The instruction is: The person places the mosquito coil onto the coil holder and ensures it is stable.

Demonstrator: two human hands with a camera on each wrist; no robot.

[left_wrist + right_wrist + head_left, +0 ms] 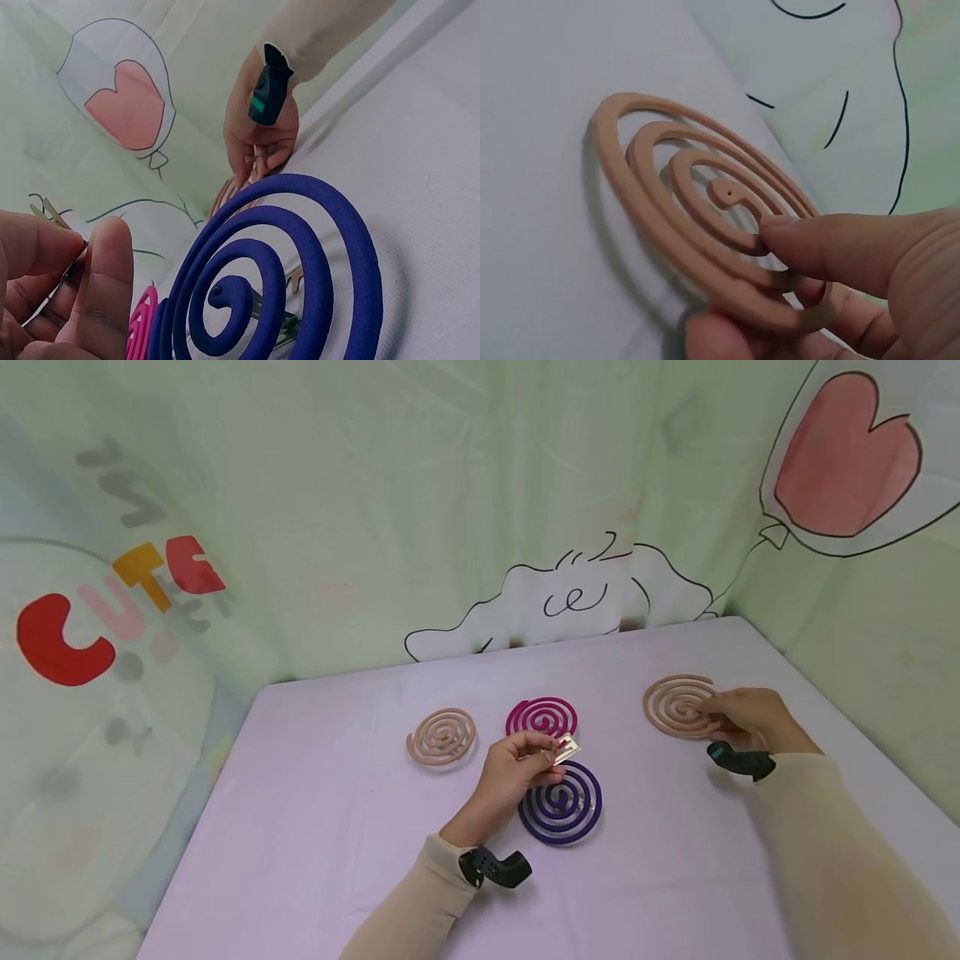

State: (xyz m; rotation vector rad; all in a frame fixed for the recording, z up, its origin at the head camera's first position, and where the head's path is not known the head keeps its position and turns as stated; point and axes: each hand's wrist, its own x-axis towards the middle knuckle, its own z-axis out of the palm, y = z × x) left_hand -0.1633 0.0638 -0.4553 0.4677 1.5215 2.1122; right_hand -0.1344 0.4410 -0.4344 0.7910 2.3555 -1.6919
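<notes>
My left hand (516,770) pinches a small shiny metal coil stand (567,748) between thumb and fingers. Just below that hand is a dark blue mosquito coil (560,799), with another metal stand (289,330) showing beneath its rings in the left wrist view. At the right, my right hand (752,717) grips a tan mosquito coil (727,193) by its near side, thumb on top and fingers underneath. That coil is tilted, with its shadow on the tablecloth. Behind the left hand lies a pink mosquito coil (545,720), partly covered by the fingers.
A second tan mosquito coil (442,736) stands to the left of the pink one. All are on a table with a pale cloth (315,827). A printed curtain (360,510) closes off the back and both sides. Each wrist wears a dark camera band (495,867).
</notes>
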